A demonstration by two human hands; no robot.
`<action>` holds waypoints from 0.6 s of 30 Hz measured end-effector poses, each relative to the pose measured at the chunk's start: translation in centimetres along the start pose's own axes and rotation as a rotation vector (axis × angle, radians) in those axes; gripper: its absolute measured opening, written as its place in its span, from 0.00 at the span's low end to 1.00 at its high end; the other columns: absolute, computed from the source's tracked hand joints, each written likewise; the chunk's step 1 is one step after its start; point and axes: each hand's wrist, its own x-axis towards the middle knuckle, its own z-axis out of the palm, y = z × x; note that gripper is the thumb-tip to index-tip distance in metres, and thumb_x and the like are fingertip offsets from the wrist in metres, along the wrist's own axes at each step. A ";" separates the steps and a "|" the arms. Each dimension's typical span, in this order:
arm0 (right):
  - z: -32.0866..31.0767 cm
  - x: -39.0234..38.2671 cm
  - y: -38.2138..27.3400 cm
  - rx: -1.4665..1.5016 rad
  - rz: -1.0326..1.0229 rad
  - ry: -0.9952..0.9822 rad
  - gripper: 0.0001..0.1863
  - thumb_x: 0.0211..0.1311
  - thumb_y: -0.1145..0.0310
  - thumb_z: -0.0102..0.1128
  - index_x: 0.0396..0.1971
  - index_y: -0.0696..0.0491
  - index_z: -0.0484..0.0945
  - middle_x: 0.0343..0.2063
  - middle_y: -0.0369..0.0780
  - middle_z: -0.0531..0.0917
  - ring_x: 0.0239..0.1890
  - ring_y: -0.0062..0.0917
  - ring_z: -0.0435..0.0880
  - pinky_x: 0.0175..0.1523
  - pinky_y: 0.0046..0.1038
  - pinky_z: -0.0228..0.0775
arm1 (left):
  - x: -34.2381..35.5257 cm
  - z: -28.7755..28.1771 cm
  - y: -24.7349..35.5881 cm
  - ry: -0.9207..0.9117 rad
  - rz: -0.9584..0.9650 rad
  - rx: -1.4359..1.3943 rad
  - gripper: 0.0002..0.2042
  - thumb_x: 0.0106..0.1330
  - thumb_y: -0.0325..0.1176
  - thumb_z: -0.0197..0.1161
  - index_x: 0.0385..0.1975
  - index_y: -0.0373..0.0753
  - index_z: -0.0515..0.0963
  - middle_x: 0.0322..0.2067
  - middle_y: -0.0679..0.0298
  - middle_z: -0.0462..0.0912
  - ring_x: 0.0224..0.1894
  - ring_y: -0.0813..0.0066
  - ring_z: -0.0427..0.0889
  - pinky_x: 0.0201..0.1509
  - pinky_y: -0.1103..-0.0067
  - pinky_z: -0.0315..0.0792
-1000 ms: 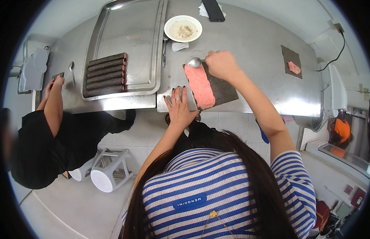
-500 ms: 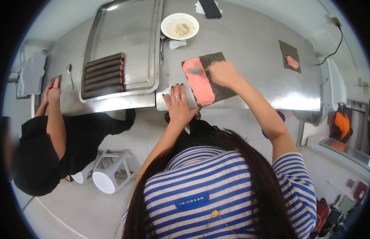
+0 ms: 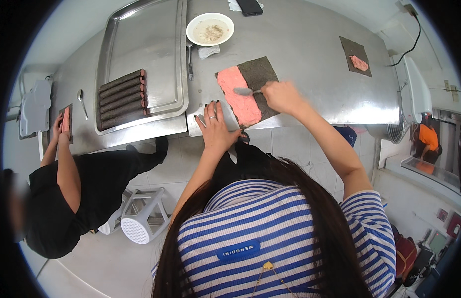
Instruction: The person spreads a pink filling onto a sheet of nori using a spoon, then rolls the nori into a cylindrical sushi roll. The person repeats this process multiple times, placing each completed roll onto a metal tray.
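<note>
A dark seaweed sheet (image 3: 260, 74) lies on the steel table (image 3: 310, 54), its left half covered with pink paste (image 3: 239, 95). My right hand (image 3: 281, 96) grips a metal spoon (image 3: 244, 91) whose bowl rests on the paste. My left hand (image 3: 215, 125) lies flat, fingers spread, on the table's front edge at the sheet's near-left corner. It holds nothing.
A steel tray (image 3: 141, 44) holds several dark rolls (image 3: 122, 98). A white bowl (image 3: 210, 29) of paste stands behind, a second spoon (image 3: 189, 59) beside it. Another seaweed sheet with paste (image 3: 356, 61) lies far right. A person in black (image 3: 66, 188) works at the left; a white stool (image 3: 141, 218) stands below.
My right hand has drawn the spoon from the sheet's far end toward its middle, over the pink paste. My left hand has stayed at the table edge.
</note>
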 end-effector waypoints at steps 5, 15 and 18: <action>0.6 -5.4 -2.7 -0.006 -0.011 -0.118 0.08 0.50 0.72 0.52 0.27 0.56 0.81 0.31 0.45 0.82 0.30 0.42 0.83 0.34 0.41 0.76 | -0.1 -0.6 0.1 -0.025 -0.012 -0.033 0.54 0.41 0.51 0.76 0.67 0.36 0.51 0.66 0.55 0.52 0.71 0.57 0.48 0.68 0.44 0.42; 1.3 -9.9 -5.6 0.113 0.149 -0.114 0.09 0.55 0.71 0.51 0.31 0.56 0.79 0.32 0.45 0.81 0.28 0.42 0.83 0.34 0.42 0.75 | -0.2 0.2 -0.3 0.023 0.024 -0.074 0.52 0.42 0.49 0.75 0.66 0.37 0.51 0.66 0.54 0.52 0.70 0.55 0.48 0.67 0.42 0.42; 0.1 -11.2 -6.5 0.199 0.249 -0.056 0.09 0.58 0.69 0.50 0.33 0.55 0.78 0.33 0.44 0.81 0.29 0.44 0.83 0.34 0.43 0.74 | -0.8 -0.1 -0.3 0.008 0.024 -0.077 0.52 0.43 0.49 0.75 0.66 0.36 0.51 0.66 0.54 0.52 0.70 0.54 0.48 0.67 0.42 0.41</action>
